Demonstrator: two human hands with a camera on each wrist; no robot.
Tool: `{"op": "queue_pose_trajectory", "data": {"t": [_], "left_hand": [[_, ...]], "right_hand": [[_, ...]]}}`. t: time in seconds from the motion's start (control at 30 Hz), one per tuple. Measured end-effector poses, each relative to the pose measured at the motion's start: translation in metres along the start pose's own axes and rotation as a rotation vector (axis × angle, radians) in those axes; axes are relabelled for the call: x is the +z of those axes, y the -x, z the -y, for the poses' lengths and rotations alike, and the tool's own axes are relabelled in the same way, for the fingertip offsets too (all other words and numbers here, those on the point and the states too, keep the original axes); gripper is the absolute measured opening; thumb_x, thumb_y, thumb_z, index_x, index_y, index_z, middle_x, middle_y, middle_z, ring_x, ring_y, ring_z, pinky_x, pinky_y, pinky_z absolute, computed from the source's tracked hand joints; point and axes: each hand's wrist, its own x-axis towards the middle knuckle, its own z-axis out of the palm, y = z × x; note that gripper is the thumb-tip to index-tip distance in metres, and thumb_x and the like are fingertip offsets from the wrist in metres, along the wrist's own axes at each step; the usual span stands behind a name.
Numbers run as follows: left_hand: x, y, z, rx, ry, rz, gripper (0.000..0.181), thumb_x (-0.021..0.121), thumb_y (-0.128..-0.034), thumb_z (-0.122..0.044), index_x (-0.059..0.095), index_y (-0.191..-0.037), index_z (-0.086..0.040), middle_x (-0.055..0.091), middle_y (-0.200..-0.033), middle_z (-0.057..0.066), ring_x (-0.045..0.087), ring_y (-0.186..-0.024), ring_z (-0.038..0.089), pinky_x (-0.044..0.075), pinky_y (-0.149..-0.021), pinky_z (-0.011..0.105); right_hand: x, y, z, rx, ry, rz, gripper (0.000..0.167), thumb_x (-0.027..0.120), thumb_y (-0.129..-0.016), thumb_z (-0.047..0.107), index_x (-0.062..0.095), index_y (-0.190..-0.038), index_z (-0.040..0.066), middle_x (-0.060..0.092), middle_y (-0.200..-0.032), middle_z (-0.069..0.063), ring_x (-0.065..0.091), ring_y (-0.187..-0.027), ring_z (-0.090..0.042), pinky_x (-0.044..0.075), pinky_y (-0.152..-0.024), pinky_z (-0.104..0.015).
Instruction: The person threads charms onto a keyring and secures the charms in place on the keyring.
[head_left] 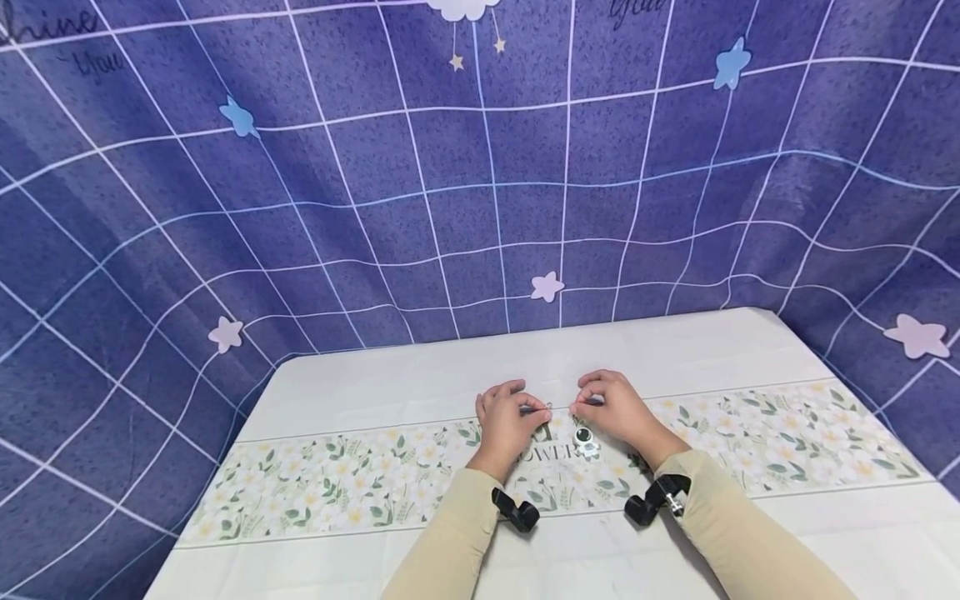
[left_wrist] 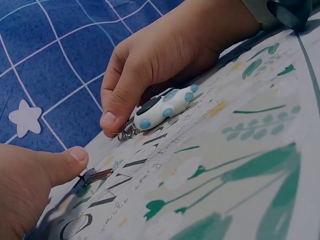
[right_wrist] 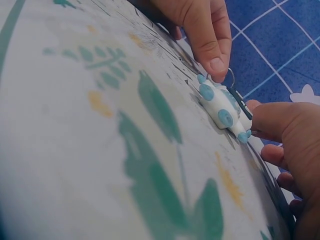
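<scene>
A star-patterned blue curtain (head_left: 127,275) hangs at far left, dropping behind the slanting left edge of a white-covered table (head_left: 337,387). From near that edge a floral band (head_left: 292,483) runs across the top, leaving a long stretch of print to the left of the person's hands.

Left of center, the left hand (head_left: 510,429), in a beige sleeve (head_left: 442,537) with a black strap device (head_left: 516,510) at the wrist, has thumb and forefinger brought together, pinching what looks like a thin ring (right_wrist: 231,78). A small dark piece (left_wrist: 85,176) beneath the thumb is too dim to identify.

Between the hands a narrow gap remains, with printed lettering (head_left: 536,452) below. Just right of it, on the near side of the right fingertips, a white figure (head_left: 588,450) with a dark visor and pale blue patches lies over the print; whether it touches the cloth is unclear.

The right hand (head_left: 618,410), thumb and forefinger closed together, pinches a metal fitting (left_wrist: 127,133) at the figure's end. Beyond it, the floral band continues to the slanting right edge. White cloth extends past both hands to the far edge, where the curtain rises.
</scene>
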Motion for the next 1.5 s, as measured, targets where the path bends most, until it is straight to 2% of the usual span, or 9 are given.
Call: {"op": "queue_pose_trajectory", "data": {"t": [0.23,0.5,0.63,0.87,1.07,1.3,1.5], "left_hand": [[0.0,0.0,0.001,0.038,0.055,0.022,0.015,0.084,-0.082,-0.034,0.076,-0.078,-0.022,0.061,-0.137,0.006,0.043,-0.134,0.033,0.008,-0.117,0.061],[-0.001,0.0,-0.001,0.05,0.162,0.035,0.014,0.084,-0.083,-0.03,0.077,-0.078,-0.019,0.062,-0.135,0.007,0.042,-0.133,0.033,0.013,-0.116,0.056],[-0.001,-0.001,-0.002,0.052,0.208,0.048,0.013,0.083,-0.0835,-0.028,0.077,-0.079,-0.018,0.063,-0.134,0.007,0.042,-0.134,0.033,0.015,-0.115,0.053],[-0.002,-0.001,-0.003,0.058,0.235,0.062,0.011,0.084,-0.083,-0.026,0.078,-0.08,-0.017,0.064,-0.133,0.008,0.044,-0.132,0.033,0.016,-0.115,0.054],[-0.003,-0.001,-0.004,0.055,0.281,0.071,0.011,0.084,-0.0833,-0.025,0.078,-0.081,-0.017,0.063,-0.133,0.006,0.042,-0.133,0.034,0.017,-0.114,0.054],[-0.004,-0.001,-0.003,0.044,0.326,0.076,0.009,0.083,-0.0831,-0.023,0.078,-0.083,-0.015,0.063,-0.133,0.007,0.042,-0.134,0.035,0.018,-0.115,0.053],[-0.006,-0.003,-0.003,0.035,0.366,0.082,0.01,0.083,-0.0837,-0.022,0.078,-0.084,-0.013,0.063,-0.134,0.006,0.042,-0.135,0.036,0.019,-0.116,0.055]], "right_hand": [[0.0,-0.002,-0.001,-0.01,-0.119,0.008,0.02,0.08,-0.085,0.013,0.069,-0.069,0.015,0.071,-0.104,-0.014,0.062,-0.106,-0.035,0.045,-0.097,-0.053],[-0.001,-0.002,0.004,-0.009,-0.182,0.03,0.021,0.077,-0.087,0.012,0.069,-0.068,0.014,0.071,-0.102,-0.014,0.062,-0.102,-0.033,0.046,-0.091,-0.048],[-0.002,-0.002,0.007,0.018,-0.218,0.055,0.02,0.075,-0.09,0.013,0.071,-0.07,0.009,0.071,-0.104,-0.015,0.062,-0.105,-0.035,0.046,-0.094,-0.051],[-0.005,0.0,0.014,0.08,-0.364,0.135,0.023,0.07,-0.095,0.014,0.072,-0.079,-0.003,0.068,-0.111,-0.019,0.06,-0.111,-0.036,0.042,-0.1,-0.051],[-0.004,-0.001,0.017,0.148,-0.415,0.19,0.025,0.068,-0.097,0.018,0.074,-0.088,-0.004,0.066,-0.119,-0.02,0.057,-0.118,-0.037,0.04,-0.105,-0.052],[-0.009,0.0,0.015,0.277,-0.528,0.21,0.032,0.057,-0.103,0.021,0.074,-0.101,-0.006,0.06,-0.134,-0.021,0.048,-0.133,-0.04,0.025,-0.116,-0.058],[-0.014,0.001,0.017,0.276,-0.591,0.241,0.029,0.052,-0.101,0.013,0.072,-0.109,-0.006,0.056,-0.142,-0.021,0.043,-0.138,-0.041,0.026,-0.113,-0.063]]}}
